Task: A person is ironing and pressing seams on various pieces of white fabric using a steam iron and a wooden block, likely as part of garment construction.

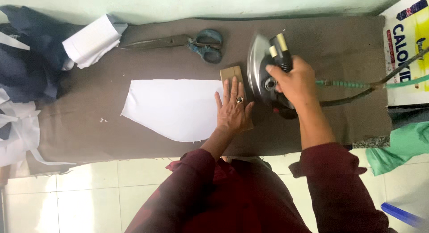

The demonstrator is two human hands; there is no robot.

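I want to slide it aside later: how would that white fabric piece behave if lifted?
The white fabric piece lies thin and flat on the brown pad, so it is probably light and floppy. The left hand presses its edge, suggesting it shifts easily.

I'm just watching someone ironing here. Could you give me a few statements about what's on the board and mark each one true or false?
1. The right hand grips the handle of the iron. True.
2. The left hand is holding the scissors. False: it lies flat on a brown card piece at the edge of the white fabric piece; the scissors lie untouched at the far side of the board.
3. The iron stands on the white fabric piece. False: it is beside it, on the brown board cover.
4. A ring shows on the left hand. True.
5. Dark blue cloth is piled at the left end. True.
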